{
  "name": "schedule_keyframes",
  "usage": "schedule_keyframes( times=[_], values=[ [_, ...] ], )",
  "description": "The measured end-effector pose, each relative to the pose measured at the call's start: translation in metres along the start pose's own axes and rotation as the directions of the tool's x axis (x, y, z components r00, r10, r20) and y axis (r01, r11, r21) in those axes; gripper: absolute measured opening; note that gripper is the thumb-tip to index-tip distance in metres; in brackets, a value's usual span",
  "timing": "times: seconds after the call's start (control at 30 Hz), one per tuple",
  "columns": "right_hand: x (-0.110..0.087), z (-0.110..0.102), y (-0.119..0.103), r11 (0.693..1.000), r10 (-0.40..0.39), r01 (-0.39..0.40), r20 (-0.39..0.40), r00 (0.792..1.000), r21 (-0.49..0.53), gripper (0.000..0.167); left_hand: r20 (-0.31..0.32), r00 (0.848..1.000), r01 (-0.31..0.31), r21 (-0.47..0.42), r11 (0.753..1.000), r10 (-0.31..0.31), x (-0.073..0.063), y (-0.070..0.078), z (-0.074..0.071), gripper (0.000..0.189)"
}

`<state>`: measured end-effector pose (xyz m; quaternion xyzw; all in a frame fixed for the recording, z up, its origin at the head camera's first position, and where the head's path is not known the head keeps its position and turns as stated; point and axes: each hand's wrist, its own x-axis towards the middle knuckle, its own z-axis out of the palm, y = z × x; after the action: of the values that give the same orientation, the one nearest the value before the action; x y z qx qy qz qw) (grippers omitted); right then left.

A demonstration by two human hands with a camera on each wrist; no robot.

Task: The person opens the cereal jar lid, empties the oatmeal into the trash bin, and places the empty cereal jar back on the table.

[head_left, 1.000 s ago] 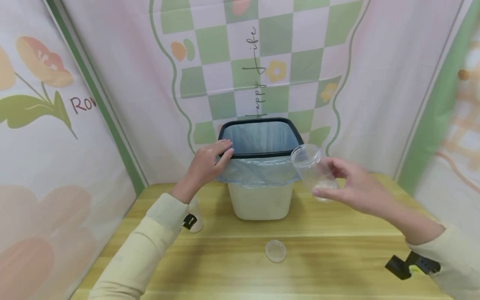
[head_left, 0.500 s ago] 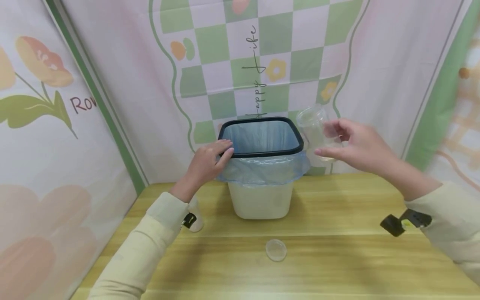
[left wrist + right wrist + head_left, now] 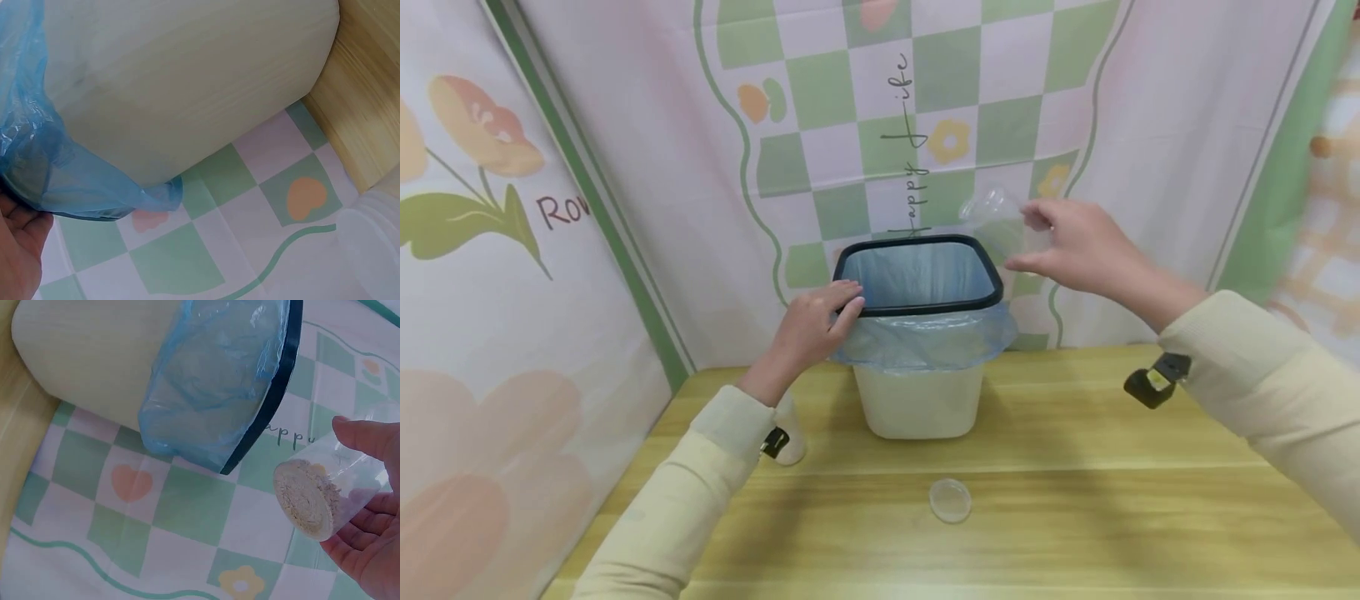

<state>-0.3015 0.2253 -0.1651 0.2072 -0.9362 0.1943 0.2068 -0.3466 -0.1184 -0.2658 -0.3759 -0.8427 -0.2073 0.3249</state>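
A cream trash can (image 3: 921,404) with a black rim (image 3: 917,312) and a blue plastic bag liner (image 3: 928,343) stands at the back. My left hand (image 3: 811,329) grips the rim's left front corner; its fingers (image 3: 19,225) curl at the bag's edge in the left wrist view. My right hand (image 3: 1086,250) holds a clear plastic jar (image 3: 996,218) between thumb and fingers, above the can's right back corner. The jar tilts with its mouth toward the can. Pale grain-like bits (image 3: 306,497) lie at its base in the right wrist view.
A round clear lid (image 3: 951,501) lies on the wooden table (image 3: 1045,517) in front of the can. A whitish translucent container (image 3: 792,437) stands partly hidden behind the left forearm. A printed curtain (image 3: 745,275) hangs close behind the can.
My right hand has raised the jar from beside the can, then carried it leftward to the rim, tipping it further. My left hand stays on the rim.
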Motion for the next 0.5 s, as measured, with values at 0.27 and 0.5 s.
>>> schedule_keyframes(
  times=[0.27, 0.5],
  values=[
    [0.026, 0.004, -0.004, 0.994, -0.045, 0.049, 0.044, 0.998, -0.093, 0.069, -0.001, 1.000, -0.007, 0.016, 1.000, 0.007, 0.000, -0.001, 0.000, 0.032],
    [0.043, 0.009, -0.008, 0.981, -0.080, 0.097, 0.105, 0.991, -0.170, 0.069, 0.006, 1.000, -0.001, 0.021, 1.000, 0.001, 0.000, 0.001, -0.001, 0.032]
  ],
)
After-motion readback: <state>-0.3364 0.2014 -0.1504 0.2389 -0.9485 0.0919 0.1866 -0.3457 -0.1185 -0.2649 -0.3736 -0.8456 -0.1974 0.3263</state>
